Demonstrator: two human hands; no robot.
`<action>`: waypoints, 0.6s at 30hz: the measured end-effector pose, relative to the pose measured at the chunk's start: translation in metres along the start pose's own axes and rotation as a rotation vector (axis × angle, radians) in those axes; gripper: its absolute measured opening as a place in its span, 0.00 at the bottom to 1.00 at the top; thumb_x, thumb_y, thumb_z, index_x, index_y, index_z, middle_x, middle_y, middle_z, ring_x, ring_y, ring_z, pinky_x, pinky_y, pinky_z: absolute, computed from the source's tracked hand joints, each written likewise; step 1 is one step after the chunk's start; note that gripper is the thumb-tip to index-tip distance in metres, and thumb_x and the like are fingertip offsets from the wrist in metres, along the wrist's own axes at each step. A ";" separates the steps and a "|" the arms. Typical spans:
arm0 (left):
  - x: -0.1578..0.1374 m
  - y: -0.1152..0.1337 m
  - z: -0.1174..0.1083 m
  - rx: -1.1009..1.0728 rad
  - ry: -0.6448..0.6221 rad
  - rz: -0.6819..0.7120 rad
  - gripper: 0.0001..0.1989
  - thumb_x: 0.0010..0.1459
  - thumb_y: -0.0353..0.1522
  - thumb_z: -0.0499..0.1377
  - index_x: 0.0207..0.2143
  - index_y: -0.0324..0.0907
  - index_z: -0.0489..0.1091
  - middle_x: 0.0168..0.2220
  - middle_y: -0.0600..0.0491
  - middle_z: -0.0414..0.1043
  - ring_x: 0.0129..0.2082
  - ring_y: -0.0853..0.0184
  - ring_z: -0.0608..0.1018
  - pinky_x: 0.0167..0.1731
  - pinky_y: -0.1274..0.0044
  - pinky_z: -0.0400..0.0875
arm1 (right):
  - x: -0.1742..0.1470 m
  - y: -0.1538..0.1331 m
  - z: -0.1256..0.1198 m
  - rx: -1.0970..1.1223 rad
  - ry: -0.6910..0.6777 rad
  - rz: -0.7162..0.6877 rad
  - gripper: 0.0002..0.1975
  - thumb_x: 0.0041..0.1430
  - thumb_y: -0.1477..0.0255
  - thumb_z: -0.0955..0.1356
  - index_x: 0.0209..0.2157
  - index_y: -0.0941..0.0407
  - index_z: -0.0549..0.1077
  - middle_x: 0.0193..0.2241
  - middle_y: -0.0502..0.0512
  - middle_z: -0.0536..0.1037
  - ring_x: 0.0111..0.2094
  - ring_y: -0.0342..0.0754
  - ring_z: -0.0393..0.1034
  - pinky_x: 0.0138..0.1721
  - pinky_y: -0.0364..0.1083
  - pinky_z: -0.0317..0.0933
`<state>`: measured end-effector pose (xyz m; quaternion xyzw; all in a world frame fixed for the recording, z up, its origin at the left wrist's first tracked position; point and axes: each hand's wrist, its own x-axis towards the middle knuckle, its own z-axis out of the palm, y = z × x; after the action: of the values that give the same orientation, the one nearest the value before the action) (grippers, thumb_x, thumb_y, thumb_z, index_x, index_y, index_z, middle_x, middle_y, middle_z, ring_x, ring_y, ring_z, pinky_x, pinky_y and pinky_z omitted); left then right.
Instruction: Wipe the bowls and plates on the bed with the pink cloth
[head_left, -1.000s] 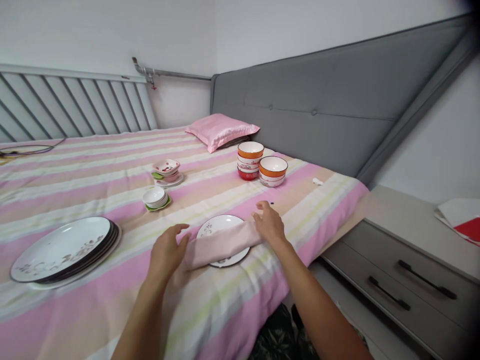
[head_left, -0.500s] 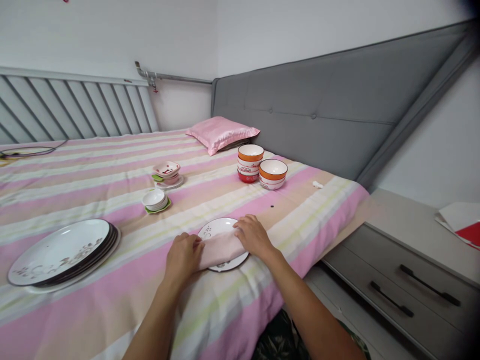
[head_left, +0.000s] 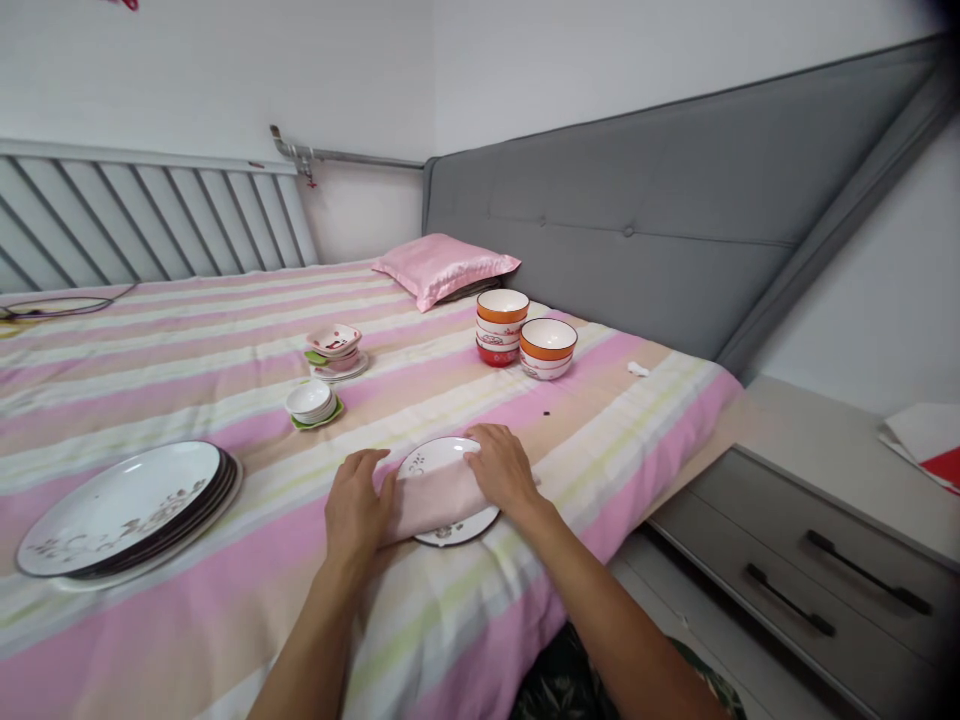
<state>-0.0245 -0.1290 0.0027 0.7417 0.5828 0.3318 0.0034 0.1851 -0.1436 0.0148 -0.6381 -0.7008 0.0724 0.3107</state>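
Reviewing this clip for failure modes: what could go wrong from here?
1. The plate lies on a soft bed near its edge; pressure from the left hand or right hand could tip it or slide it off.
2. The cloth hides most of the plate, so a grip on its rim may miss.
3. The bowls stacked on the bedding might topple if it shifts.

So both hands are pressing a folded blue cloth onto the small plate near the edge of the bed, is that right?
Not quite: the cloth is pink, not blue. The head view shows the left hand and the right hand resting on its two ends, with the folded cloth lying across the small plate near the edge of the striped bed.
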 end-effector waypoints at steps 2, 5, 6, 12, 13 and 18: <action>-0.001 0.003 -0.001 -0.085 -0.034 0.090 0.15 0.58 0.37 0.51 0.44 0.40 0.70 0.46 0.46 0.71 0.47 0.59 0.72 0.45 0.69 0.67 | -0.003 -0.006 -0.008 0.035 -0.084 -0.051 0.15 0.55 0.75 0.66 0.47 0.54 0.69 0.48 0.55 0.72 0.50 0.49 0.63 0.51 0.48 0.55; -0.003 0.012 -0.003 -0.168 -0.251 0.242 0.16 0.59 0.38 0.50 0.45 0.42 0.71 0.47 0.47 0.72 0.48 0.62 0.73 0.48 0.70 0.66 | -0.008 -0.015 -0.022 0.085 -0.304 -0.152 0.17 0.52 0.77 0.67 0.46 0.53 0.70 0.48 0.53 0.73 0.51 0.49 0.64 0.52 0.49 0.54; -0.004 0.015 -0.004 -0.174 -0.347 0.286 0.17 0.59 0.38 0.50 0.47 0.43 0.70 0.49 0.48 0.72 0.50 0.62 0.72 0.50 0.70 0.65 | -0.011 -0.017 -0.026 0.091 -0.375 -0.178 0.18 0.51 0.78 0.67 0.46 0.53 0.71 0.48 0.53 0.73 0.52 0.49 0.64 0.53 0.49 0.54; -0.012 0.023 -0.002 -0.067 -0.637 0.351 0.34 0.56 0.48 0.52 0.59 0.37 0.60 0.60 0.39 0.58 0.61 0.55 0.60 0.58 0.62 0.54 | -0.021 -0.019 -0.025 -0.006 -0.538 -0.186 0.26 0.49 0.81 0.66 0.52 0.58 0.67 0.54 0.60 0.68 0.57 0.52 0.59 0.56 0.51 0.53; -0.013 0.022 -0.001 -0.052 -0.640 0.340 0.35 0.56 0.49 0.51 0.59 0.36 0.59 0.61 0.38 0.57 0.62 0.55 0.59 0.59 0.61 0.52 | -0.022 -0.018 -0.022 -0.020 -0.521 -0.193 0.27 0.48 0.82 0.65 0.52 0.58 0.66 0.54 0.60 0.68 0.57 0.52 0.59 0.56 0.50 0.53; -0.014 0.020 0.003 -0.060 -0.623 0.341 0.33 0.56 0.48 0.51 0.58 0.36 0.60 0.61 0.38 0.57 0.61 0.55 0.59 0.59 0.61 0.50 | -0.024 -0.015 -0.007 -0.130 -0.399 -0.215 0.25 0.48 0.83 0.64 0.50 0.57 0.67 0.50 0.58 0.72 0.53 0.51 0.63 0.51 0.48 0.57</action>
<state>-0.0072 -0.1463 0.0010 0.8936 0.4115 0.1023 0.1471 0.1760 -0.1703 0.0195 -0.5514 -0.8155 0.1183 0.1301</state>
